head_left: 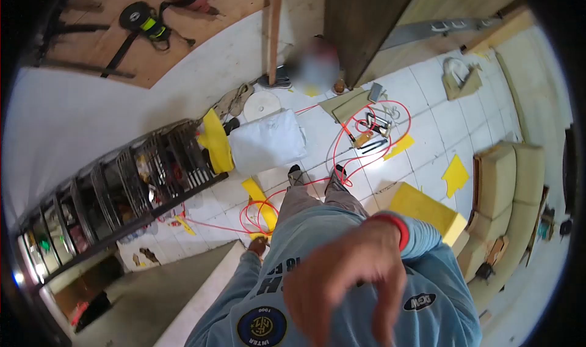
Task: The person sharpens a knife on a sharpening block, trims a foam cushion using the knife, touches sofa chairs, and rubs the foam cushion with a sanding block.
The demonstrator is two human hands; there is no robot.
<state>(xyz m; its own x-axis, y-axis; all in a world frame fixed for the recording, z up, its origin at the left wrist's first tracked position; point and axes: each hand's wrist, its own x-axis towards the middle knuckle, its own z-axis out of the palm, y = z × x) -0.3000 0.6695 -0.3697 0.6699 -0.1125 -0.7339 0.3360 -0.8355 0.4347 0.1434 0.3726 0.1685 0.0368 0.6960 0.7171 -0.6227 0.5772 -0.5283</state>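
Note:
My right hand [348, 273], with a red band at its wrist, is raised in front of my blue shirt [317, 225], close to the camera. Its thumb and fingers hang apart and no object shows between them. Low at my left side is my left hand [257, 246], small in view, beside the yellow strip [262, 203] and the red hose [213, 226] on the floor. Its fingers are too indistinct to read. The hose loops past my feet to several hand tools [369, 133] lying on the tiles.
A black metal rack [131, 176] stands at left, with a white wrapped block [268, 142] near its end. A yellow foam block [421, 212] and a beige sofa [510, 194] are at right. A strap reel [139, 20] lies on the wooden surface. Another person [314, 66] appears blurred ahead.

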